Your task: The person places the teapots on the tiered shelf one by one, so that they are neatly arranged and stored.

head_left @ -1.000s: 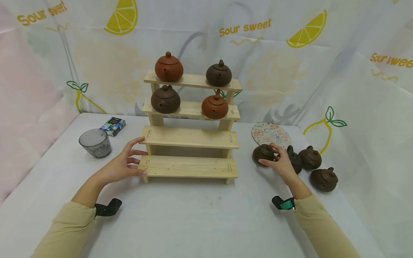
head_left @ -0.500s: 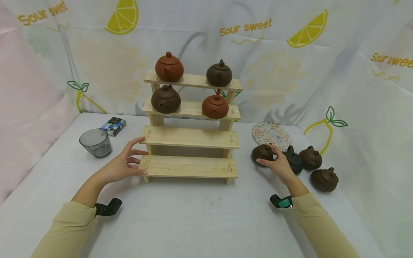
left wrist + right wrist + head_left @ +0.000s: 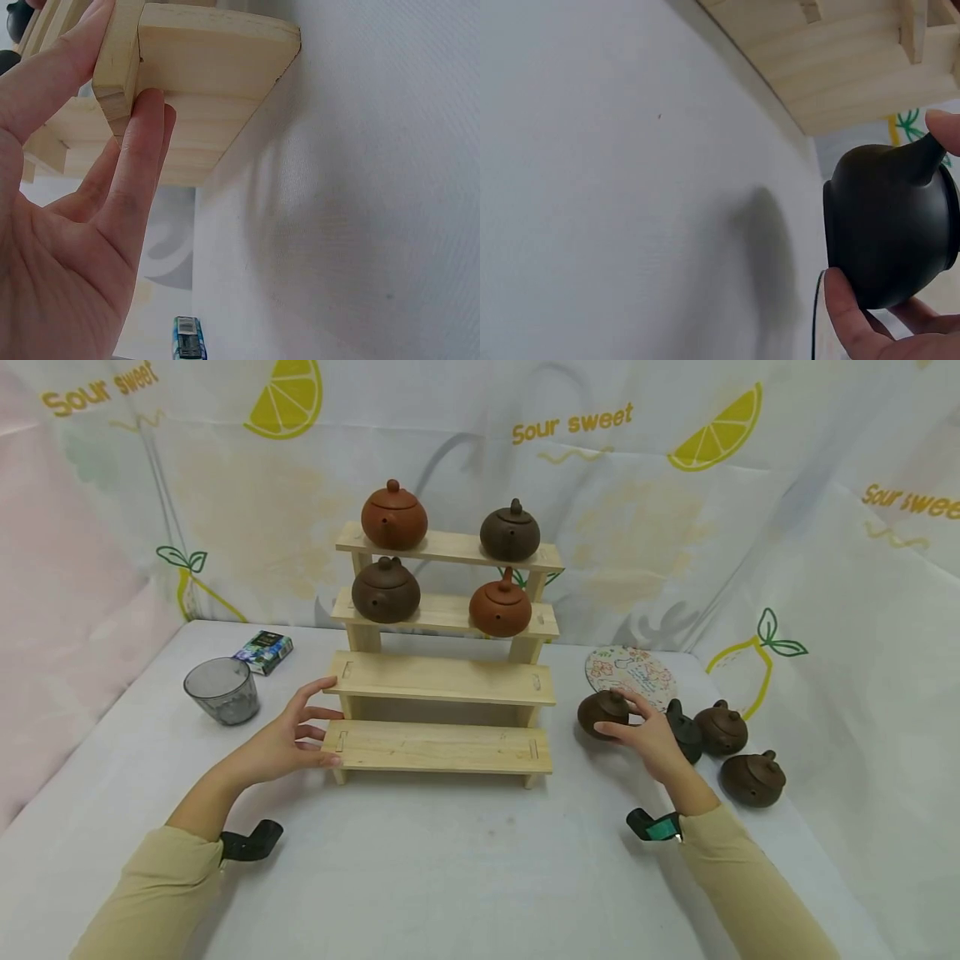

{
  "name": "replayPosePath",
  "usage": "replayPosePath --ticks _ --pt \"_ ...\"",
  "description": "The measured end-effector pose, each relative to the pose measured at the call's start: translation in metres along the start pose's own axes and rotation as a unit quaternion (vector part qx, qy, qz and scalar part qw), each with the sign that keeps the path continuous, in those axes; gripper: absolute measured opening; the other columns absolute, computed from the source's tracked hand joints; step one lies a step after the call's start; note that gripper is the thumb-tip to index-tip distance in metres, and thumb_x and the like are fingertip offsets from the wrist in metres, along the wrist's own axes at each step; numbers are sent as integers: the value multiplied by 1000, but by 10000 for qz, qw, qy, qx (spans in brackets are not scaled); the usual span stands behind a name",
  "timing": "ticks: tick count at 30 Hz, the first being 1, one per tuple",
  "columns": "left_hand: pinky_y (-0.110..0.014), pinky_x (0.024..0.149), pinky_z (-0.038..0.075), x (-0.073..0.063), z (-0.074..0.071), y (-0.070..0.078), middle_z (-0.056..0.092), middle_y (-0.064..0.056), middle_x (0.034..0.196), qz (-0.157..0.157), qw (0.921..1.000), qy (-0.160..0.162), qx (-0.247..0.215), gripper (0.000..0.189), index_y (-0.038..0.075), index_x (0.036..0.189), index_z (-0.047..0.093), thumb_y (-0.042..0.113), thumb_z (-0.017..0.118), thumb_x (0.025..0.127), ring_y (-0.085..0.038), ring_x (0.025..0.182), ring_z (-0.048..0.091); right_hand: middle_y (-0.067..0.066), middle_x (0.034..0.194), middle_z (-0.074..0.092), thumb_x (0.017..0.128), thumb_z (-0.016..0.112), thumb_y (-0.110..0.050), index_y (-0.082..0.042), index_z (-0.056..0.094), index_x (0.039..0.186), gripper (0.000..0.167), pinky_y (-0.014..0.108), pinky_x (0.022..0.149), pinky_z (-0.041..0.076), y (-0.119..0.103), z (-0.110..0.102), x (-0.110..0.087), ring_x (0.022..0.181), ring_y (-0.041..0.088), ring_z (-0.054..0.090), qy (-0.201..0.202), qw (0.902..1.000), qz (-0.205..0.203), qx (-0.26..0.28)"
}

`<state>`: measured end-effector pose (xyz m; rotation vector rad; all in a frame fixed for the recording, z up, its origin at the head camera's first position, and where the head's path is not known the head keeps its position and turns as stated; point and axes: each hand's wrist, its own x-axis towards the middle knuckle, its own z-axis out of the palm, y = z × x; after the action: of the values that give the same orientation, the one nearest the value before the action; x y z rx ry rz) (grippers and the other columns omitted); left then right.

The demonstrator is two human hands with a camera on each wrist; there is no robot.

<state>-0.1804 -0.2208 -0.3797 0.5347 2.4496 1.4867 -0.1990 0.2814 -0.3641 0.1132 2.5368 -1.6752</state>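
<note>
My right hand [image 3: 654, 742] grips a small dark brown teapot [image 3: 602, 714] right of a four-step wooden display stand [image 3: 442, 747]. In the right wrist view the teapot [image 3: 889, 225] looks nearly black, held between fingers on its far sides, with its shadow lying apart on the tablecloth. At the stand's left end, my left hand [image 3: 285, 745] has its thumb at the bottom step's front and the forefinger at the step above. The left wrist view has a board's end [image 3: 120, 67] between thumb and fingers. Reddish teapots [image 3: 393, 520] and dark ones [image 3: 386, 593] occupy the two upper steps.
Right of my right hand stand a black teapot [image 3: 684, 733] and two brown teapots [image 3: 722, 728]. A patterned round mat [image 3: 630, 672] lies behind. On the left are a grey glass cup [image 3: 223, 692] and a small blue-green box [image 3: 264, 652]. A printed curtain hangs behind.
My right hand has carried the brown teapot a short way left, away from the black teapot and towards the stand. The left hand stays in place on the stand.
</note>
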Motion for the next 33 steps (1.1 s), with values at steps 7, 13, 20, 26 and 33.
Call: replayPosePath --ticks 7,13,20,26,33 --pt "-39 80 45 0 0 0 40 -28 132 38 10000 -18 2 106 29 147 3 12 79 74 -34 101 55 17 140 31 82 73 -21 -15 33 145 75 32 83 42 -21 -3 -11 105 25 46 -34 9995 -316 -61" --pt "-42 81 44 0 0 -1 39 -28 133 -35 10000 -36 34 107 29 147 2 14 79 74 -34 101 54 15 139 31 82 72 -20 -16 35 144 72 29 82 41 -42 -3 -22 95 14 52 -152 9983 -560 -25" --pt "-40 81 45 0 0 -1 39 -27 133 -99 9999 -23 32 108 31 147 2 15 80 74 -34 102 54 15 139 32 82 72 -17 -17 39 142 69 28 77 44 -63 4 -31 103 28 46 -342 9947 -945 -239" --pt "-41 80 45 -1 -1 1 39 -28 133 -46 10000 -28 -8 107 29 147 2 12 79 75 -34 102 54 13 137 35 81 73 -15 -14 41 140 67 35 77 44 -76 16 -33 105 31 46 -600 9903 -1227 -268" --pt "-40 81 44 0 -1 2 38 -28 134 -88 9999 -46 -34 107 29 147 2 12 79 75 -34 102 53 10 135 38 80 73 -10 -13 44 138 65 38 74 45 -83 30 -26 100 32 47 -869 9848 -1483 -246"
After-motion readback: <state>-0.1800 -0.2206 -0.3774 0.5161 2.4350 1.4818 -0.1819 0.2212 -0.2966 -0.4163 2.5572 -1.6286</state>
